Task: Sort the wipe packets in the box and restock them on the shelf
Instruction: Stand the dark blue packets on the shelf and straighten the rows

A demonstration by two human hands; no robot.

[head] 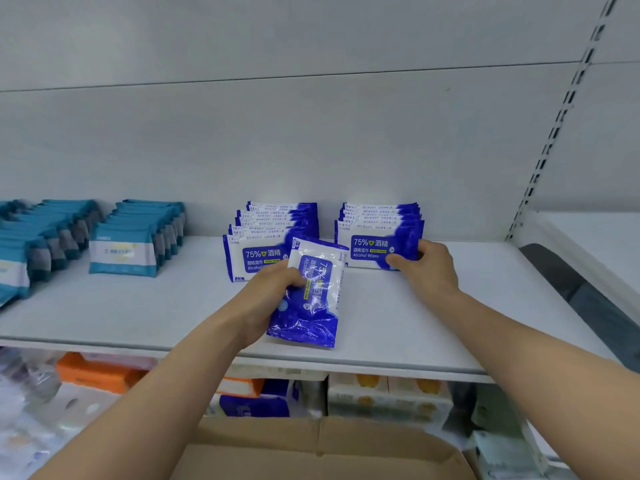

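White shelf (398, 313) across mid frame, cardboard box (311, 448) at bottom centre, teal packet rows (135, 237) at left, two blue alcohol wipe rows (273, 237) centre, left hand (273, 292) gripping a loose alcohol wipe packet (311, 306), right hand (426, 265) pinching the right row's front packet (381, 247).

1. In front of you runs a white shelf (398, 306) with a pale back panel.
2. At your left stand two rows of teal wipe packets (135, 237) on edge, front to back.
3. In the middle stands a row of blue alcohol wipe packets (266, 226).
4. Just beside it, to the right, stands a second blue row (381, 223).
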